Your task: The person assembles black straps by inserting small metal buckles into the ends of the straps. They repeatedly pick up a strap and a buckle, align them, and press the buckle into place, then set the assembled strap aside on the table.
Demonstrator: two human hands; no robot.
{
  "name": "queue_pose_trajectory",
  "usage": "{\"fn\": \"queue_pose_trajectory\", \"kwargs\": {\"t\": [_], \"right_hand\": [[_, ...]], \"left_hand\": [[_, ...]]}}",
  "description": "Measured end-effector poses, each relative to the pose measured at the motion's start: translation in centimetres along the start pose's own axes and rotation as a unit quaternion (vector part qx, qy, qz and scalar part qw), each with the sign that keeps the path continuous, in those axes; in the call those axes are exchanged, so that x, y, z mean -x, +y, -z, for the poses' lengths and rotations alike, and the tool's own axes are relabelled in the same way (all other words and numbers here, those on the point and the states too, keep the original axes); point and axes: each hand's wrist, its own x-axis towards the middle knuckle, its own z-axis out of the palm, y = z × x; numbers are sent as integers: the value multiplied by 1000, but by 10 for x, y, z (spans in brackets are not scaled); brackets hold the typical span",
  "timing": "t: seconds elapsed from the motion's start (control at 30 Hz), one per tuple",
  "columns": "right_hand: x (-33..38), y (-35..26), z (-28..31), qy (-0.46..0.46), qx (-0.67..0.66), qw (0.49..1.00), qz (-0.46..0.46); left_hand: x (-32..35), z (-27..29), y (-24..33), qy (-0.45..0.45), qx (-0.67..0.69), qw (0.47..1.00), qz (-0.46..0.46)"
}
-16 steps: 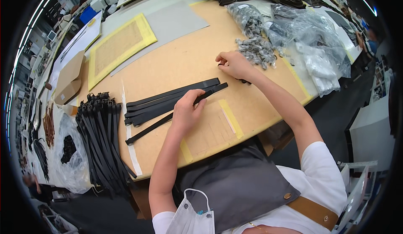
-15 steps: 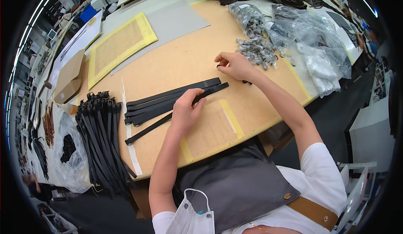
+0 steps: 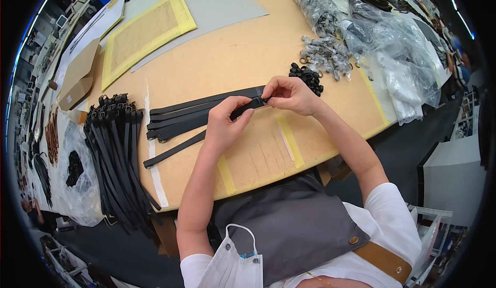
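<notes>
At table (image 3: 248,55) centre, we pinch end of black strap (image 3: 206,133) between both hands. Left hand (image 3: 227,122) closed on strap near tip; right hand (image 3: 292,94) closed on small black loop (image 3: 257,102) there. Best keep strap flat, tip steady. Strap trails left from grip, beside strap stack (image 3: 196,113).

The strap (image 3: 206,125) I pinch is black, my worktop (image 3: 232,55) tan with yellow tape strips (image 3: 289,139), my apron (image 3: 289,231) dark grey.
</notes>
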Motion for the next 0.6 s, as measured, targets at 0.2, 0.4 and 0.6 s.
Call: {"fn": "queue_pose_trajectory", "kwargs": {"t": [0.2,0.4,0.6], "right_hand": [[1,7,9,-32,11,999,27],[3,4,7,-10,-25,999,-28],[2,3,8,-2,-29,999,-40]], "left_hand": [[-2,-2,-2,-17,-14,1000,2],[-2,-6,-5,-21,-24,999,-16],[-2,-4,1,-39,-30,999,-15]]}}
